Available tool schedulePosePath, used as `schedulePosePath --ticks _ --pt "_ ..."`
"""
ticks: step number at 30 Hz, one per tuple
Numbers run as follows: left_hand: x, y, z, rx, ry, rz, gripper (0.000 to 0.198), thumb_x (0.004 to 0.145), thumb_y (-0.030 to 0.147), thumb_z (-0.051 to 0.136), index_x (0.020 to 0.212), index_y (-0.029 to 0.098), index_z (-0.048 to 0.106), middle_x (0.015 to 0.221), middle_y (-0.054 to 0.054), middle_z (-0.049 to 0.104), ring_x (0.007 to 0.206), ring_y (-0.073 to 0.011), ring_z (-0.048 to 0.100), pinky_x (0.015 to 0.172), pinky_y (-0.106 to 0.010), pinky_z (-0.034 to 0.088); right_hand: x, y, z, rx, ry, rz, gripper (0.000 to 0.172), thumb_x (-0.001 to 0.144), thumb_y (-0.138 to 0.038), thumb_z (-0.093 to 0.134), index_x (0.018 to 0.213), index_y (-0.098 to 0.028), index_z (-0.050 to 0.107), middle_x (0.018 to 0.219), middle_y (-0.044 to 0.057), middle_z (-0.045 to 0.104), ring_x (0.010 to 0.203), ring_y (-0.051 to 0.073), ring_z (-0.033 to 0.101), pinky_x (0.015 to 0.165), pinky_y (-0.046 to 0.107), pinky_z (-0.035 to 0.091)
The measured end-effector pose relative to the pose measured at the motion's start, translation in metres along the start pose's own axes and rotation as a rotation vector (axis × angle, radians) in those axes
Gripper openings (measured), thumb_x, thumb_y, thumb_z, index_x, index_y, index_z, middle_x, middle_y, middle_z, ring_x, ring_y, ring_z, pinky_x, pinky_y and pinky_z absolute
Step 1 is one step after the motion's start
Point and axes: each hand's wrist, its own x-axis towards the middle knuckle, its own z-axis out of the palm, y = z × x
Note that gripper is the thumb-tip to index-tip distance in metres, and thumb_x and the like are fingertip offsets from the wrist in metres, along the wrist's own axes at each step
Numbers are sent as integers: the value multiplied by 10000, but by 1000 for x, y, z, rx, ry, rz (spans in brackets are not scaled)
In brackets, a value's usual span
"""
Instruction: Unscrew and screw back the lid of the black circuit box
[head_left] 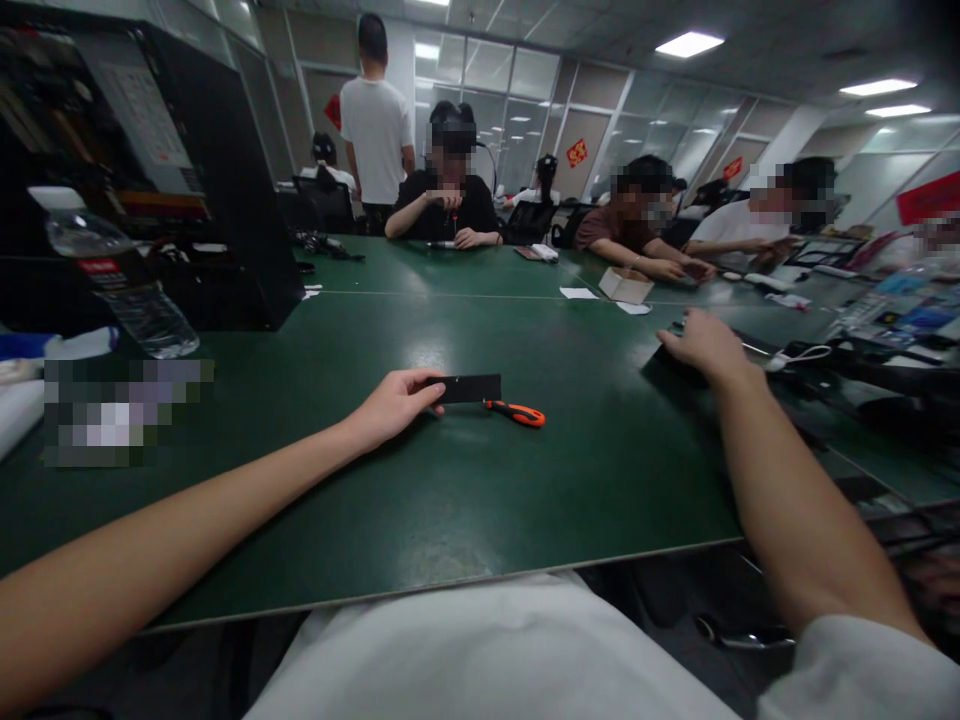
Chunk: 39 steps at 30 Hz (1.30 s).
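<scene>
My left hand [401,402] is closed on a thin black rectangular plate [474,388], thumb on top, held just above the table. An orange-and-black handled tool [517,412] lies on the table beside the plate's right end; its working end is hidden behind the plate. My right hand [701,345] reaches out to the right, its fingers curled at a dark flat object [671,370] on the table. That object's kind is unclear, and the hand hides part of it.
A black open-sided cabinet [217,170] and a water bottle [124,275] stand on the left of the green table [600,480]. Cables [802,355] and dark items lie at right. A small box [626,285] and paper scraps sit farther back. Several people work across the table.
</scene>
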Motion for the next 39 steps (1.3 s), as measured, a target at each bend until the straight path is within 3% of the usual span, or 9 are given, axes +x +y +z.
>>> schedulePosePath --ticks 6,10,14,19,24,27,30,34,39 --pt "-13 8 6 134 -131 125 319 909 324 636 1135 133 756 839 -71 739 697 -161 660 645 -263 495 -44 -113 1 505 -84 -434 427 1059 -430 364 1362 -173 520 1321 138 631 1112 163 645 921 286 513" --pt "-21 15 11 282 -151 371 243 933 252 615 1094 209 790 1089 -89 749 912 -197 696 825 -301 529 -117 -173 -16 1073 -452 -970 576 1028 -572 395 1474 -207 402 1448 166 521 1184 216 625 981 386 532" --pt "-24 15 13 363 -88 491 210 947 235 609 1048 213 792 1072 -79 755 982 -208 692 896 -312 524 -161 -195 -35 887 -438 -1168 467 1061 -386 391 1486 -207 462 1485 153 491 1350 228 508 1136 414 432" --pt "-23 13 15 432 -7 461 325 931 246 618 1244 201 693 1308 -108 652 906 -180 686 707 -268 560 -129 -183 -30 714 -306 -1213 429 1045 -319 423 1457 -315 540 1423 56 593 1294 204 574 1095 376 479" --pt "-22 12 13 403 75 433 355 920 187 588 1270 170 645 1340 -126 602 979 -185 676 698 -254 568 -44 -117 -19 405 -40 -846 361 1000 -351 503 1274 -209 689 1328 92 662 1222 262 615 1073 412 469" --pt "-22 13 12 417 23 437 244 940 183 559 1138 168 700 1248 -105 651 939 -174 674 685 -246 555 -8 -55 -22 58 -101 -312 388 996 -362 524 1331 -214 655 1340 75 663 1237 242 600 1064 329 436" --pt "-23 14 12 426 -41 466 213 942 171 551 1072 168 719 1212 -94 670 896 -157 666 685 -243 542 5 0 -21 -81 -154 -35 398 962 -301 562 1274 -89 688 1233 202 696 1138 326 636 944 374 461" --pt "-22 15 13 415 -46 447 204 940 173 555 1039 173 734 1197 -85 686 893 -157 667 676 -239 529 5 42 -6 -156 -246 171 390 933 -310 584 1211 -78 728 1131 220 725 1012 331 663 799 365 465" --pt "-18 13 10 381 26 391 195 938 187 561 1002 184 745 1158 -74 712 998 -197 672 690 -249 520 12 56 8 -148 -313 192 381 932 -354 592 1212 -140 735 1166 134 731 1014 258 663 799 296 465"
